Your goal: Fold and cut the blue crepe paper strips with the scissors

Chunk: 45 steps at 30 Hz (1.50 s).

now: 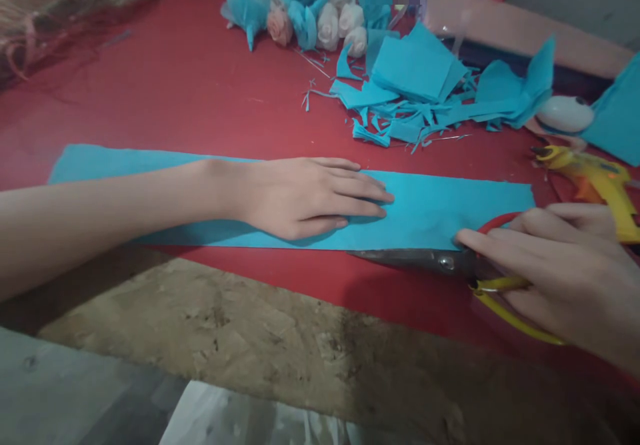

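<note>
A long strip of blue paper (440, 198) lies across the red tabletop. My left hand (310, 195) rests flat on the middle of it, fingers stretched out to the right. At the strip's right end, my right hand (555, 252) is wrapped round the handles of a pair of scissors (445, 262), one handle red and the other yellow. The dark blades look closed and point left along the strip's near edge. My right thumb or a finger touches the paper near its lower right corner.
Blue paper pieces and scraps (415, 72) are heaped at the back. Behind them stand blue, white and peach paper flowers (305, 18). A yellow glue gun (590, 168) and a white rounded object (565, 113) lie at the right. The red tabletop (150, 78) ends at a rough brown edge (250, 325).
</note>
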Each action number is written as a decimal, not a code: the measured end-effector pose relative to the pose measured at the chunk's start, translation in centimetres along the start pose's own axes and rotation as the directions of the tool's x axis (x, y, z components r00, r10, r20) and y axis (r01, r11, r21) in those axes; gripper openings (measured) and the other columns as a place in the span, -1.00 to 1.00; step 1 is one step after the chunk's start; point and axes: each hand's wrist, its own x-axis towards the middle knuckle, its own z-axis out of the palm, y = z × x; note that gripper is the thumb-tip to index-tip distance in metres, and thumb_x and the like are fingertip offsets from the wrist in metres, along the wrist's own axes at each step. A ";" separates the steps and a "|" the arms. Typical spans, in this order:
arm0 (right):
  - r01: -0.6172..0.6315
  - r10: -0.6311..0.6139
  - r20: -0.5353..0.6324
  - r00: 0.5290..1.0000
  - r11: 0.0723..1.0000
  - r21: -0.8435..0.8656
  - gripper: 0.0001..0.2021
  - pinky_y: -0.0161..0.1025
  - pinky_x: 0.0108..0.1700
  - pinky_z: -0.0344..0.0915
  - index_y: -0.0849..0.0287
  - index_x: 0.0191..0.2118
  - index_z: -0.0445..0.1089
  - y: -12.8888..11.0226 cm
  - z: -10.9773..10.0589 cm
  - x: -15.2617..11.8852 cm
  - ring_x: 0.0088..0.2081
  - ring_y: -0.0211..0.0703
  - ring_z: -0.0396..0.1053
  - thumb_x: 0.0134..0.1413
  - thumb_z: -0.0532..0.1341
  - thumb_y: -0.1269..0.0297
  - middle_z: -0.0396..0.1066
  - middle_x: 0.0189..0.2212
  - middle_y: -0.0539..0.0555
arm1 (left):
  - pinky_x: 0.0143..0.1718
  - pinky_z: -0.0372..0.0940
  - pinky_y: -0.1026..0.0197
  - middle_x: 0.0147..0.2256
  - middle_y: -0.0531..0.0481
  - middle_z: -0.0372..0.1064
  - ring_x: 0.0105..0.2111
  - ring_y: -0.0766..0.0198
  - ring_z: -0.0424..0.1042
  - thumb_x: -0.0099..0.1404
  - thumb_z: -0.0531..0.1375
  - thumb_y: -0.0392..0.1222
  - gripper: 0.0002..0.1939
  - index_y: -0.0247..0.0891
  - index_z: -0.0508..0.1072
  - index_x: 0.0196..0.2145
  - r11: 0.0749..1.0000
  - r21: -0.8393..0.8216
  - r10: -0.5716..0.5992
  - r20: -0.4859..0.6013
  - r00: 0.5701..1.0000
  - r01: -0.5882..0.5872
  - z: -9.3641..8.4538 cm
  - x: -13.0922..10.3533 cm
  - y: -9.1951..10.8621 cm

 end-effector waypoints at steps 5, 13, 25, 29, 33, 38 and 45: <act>-0.023 0.022 0.019 1.000 1.000 0.010 -0.72 -0.11 -0.33 0.05 0.06 -0.14 0.28 1.0 0.1 -1.5 -0.42 -0.10 0.22 0.00 0.05 0.47 0.37 -0.54 -0.01 | 0.30 -0.16 0.14 0.25 -0.01 0.07 0.28 0.23 -0.03 0.36 -0.07 -0.23 -0.55 -0.21 0.22 0.18 0.998 -0.052 -0.038 0.020 0.999 0.039 -1.0 0.1 0.6; -0.072 0.094 0.120 0.988 0.982 -0.176 -0.66 -0.01 -0.27 0.06 0.09 -0.06 0.23 1.4 0.3 -4.3 -0.36 0.01 0.23 -0.01 0.03 0.44 0.41 -0.41 0.09 | 0.26 -0.03 0.16 0.18 -0.11 0.19 0.21 0.18 0.13 0.34 -0.06 -0.26 -0.59 -0.29 0.35 0.09 0.999 -0.045 0.025 0.027 0.999 -0.024 -1.0 -0.1 0.3; -0.107 0.149 0.167 0.975 0.965 -0.239 -0.64 -0.10 -0.38 -0.02 0.19 -0.06 0.18 0.5 0.4 -4.1 -0.34 0.06 0.18 -0.06 0.01 0.41 0.36 -0.34 0.19 | 0.27 -0.06 0.15 0.18 -0.17 0.18 0.22 0.18 0.11 0.35 -0.07 -0.28 -0.58 -0.42 0.31 0.10 0.998 -0.026 0.054 -0.008 0.999 -0.054 -0.4 -0.1 0.1; -0.057 0.096 0.162 0.982 0.971 -0.234 -0.64 -0.13 -0.41 -0.07 0.23 -0.08 0.19 0.5 0.4 -3.4 -0.35 0.06 0.15 -0.09 0.00 0.45 0.33 -0.36 0.22 | 0.26 -0.07 0.17 0.19 -0.15 0.17 0.21 0.19 0.11 0.35 -0.08 -0.29 -0.57 -0.37 0.29 0.13 0.998 -0.023 0.054 -0.008 0.998 -0.054 -0.4 -0.2 0.1; -0.064 0.101 0.156 0.983 0.973 -0.223 -0.64 -0.11 -0.39 -0.05 0.26 -0.07 0.21 0.6 0.4 -3.3 -0.33 0.07 0.15 -0.07 0.01 0.44 0.32 -0.35 0.23 | 0.26 -0.08 0.19 0.18 -0.16 0.18 0.21 0.17 0.11 0.35 -0.07 -0.28 -0.57 -0.37 0.29 0.13 0.998 -0.017 0.063 -0.017 0.998 -0.064 -0.3 -0.2 0.0; -0.086 0.125 0.172 0.977 0.972 -0.220 -0.62 -0.07 -0.32 0.05 0.25 -0.08 0.23 0.5 0.7 -2.8 -0.34 0.07 0.17 -0.12 0.02 0.45 0.33 -0.34 0.21 | 0.26 -0.10 0.19 0.18 -0.20 0.17 0.22 0.14 0.11 0.37 -0.04 -0.21 -0.57 -0.43 0.29 0.13 0.999 -0.005 0.051 -0.013 0.999 -0.051 -0.3 0.0 0.1; -0.059 0.088 0.155 0.984 0.982 -0.180 -0.65 -0.07 -0.35 0.02 0.26 -0.14 0.28 -0.1 0.8 -1.2 -0.36 0.07 0.17 -0.12 -0.02 0.47 0.34 -0.38 0.19 | 0.26 -0.11 0.20 0.19 -0.16 0.16 0.23 0.17 0.08 0.36 -0.02 -0.19 -0.55 -0.37 0.24 0.16 0.999 -0.025 0.021 -0.005 1.000 -0.021 -0.2 0.0 0.3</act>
